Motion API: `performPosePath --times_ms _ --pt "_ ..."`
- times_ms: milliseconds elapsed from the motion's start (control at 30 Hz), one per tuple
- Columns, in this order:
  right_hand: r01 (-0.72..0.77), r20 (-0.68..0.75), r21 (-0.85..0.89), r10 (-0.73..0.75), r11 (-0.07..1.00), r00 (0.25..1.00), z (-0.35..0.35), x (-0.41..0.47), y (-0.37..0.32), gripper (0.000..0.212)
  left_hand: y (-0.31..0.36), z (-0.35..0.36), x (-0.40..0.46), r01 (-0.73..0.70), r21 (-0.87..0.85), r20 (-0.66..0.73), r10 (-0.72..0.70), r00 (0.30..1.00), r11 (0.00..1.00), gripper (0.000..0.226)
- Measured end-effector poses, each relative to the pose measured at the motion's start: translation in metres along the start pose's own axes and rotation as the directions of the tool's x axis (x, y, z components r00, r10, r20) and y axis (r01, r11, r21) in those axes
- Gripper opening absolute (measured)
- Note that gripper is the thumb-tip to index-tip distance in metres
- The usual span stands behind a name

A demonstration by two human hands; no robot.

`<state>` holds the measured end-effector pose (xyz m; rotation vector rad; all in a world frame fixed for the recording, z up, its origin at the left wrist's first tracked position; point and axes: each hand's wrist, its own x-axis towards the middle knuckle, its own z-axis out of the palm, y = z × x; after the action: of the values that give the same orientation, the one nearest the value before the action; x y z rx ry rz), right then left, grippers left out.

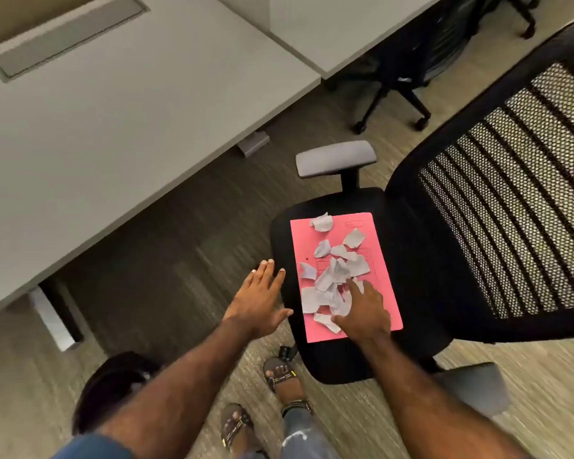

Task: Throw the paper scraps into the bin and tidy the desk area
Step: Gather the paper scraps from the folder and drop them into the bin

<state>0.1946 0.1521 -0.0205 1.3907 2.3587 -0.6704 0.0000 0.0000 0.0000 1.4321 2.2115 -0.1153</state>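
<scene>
**Loose scraps on a folder: lift the carrier, not the litter**

The paper scraps [333,276] lay scattered on a pink folder [383,286] resting flat on the seat of a black office chair [421,260], at four o'clock from the bare grey worktop [113,127]. The right hand [362,313] pressed down on the pile's near end, fingers [353,286] spread, gripping nothing. The left hand [259,299] hovered at nine o'clock of the folder, fingers released. The scraps looked feather-light, curled and apt to flutter off; the folder seemed stiff enough to serve as a tray if held level by both long edges. No bin was visible.
</scene>
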Motion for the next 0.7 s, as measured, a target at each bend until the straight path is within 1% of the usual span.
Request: performPosePath --times_ms 67,167,267,400,500,567,633,700 --pt "-0.058 0.034 0.055 0.057 0.997 0.998 0.002 0.004 0.004 0.101 0.002 0.009 0.008 -0.041 0.018 0.052 0.040 0.998 0.999 0.096" --pt "-0.099 0.065 0.056 0.095 0.994 0.993 0.010 0.013 0.013 0.102 0.008 0.023 0.022 -0.094 0.031 0.080 0.091 0.993 0.995 0.102" --pt "-0.105 0.053 0.101 0.100 0.989 0.994 0.016 0.023 0.019 0.093 0.014 0.031 0.035 -0.154 0.043 0.115 0.149 0.982 0.987 0.111" --pt "-0.142 0.049 0.136 0.137 0.980 0.989 0.038 0.031 0.029 0.079 0.020 0.053 0.052 -0.239 0.053 0.129 0.231 0.964 0.970 0.125" --pt "-0.139 -0.028 0.137 0.144 0.981 0.989 0.045 0.031 0.032 0.068 0.022 0.060 0.065 -0.244 0.057 0.071 0.240 0.968 0.968 0.130" --pt "-0.139 -0.061 0.127 0.147 0.982 0.987 0.050 0.034 0.036 0.069 0.022 0.064 0.077 -0.228 0.060 0.048 0.226 0.973 0.972 0.133" --pt "-0.156 -0.061 0.128 0.165 0.979 0.984 0.056 0.037 0.041 0.069 0.023 0.068 0.088 -0.213 0.040 0.050 0.211 0.976 0.976 0.131" --pt "-0.161 -0.074 0.162 0.175 0.974 0.982 0.058 0.038 0.044 0.062 0.025 0.065 0.094 -0.212 0.040 0.040 0.211 0.977 0.976 0.125"
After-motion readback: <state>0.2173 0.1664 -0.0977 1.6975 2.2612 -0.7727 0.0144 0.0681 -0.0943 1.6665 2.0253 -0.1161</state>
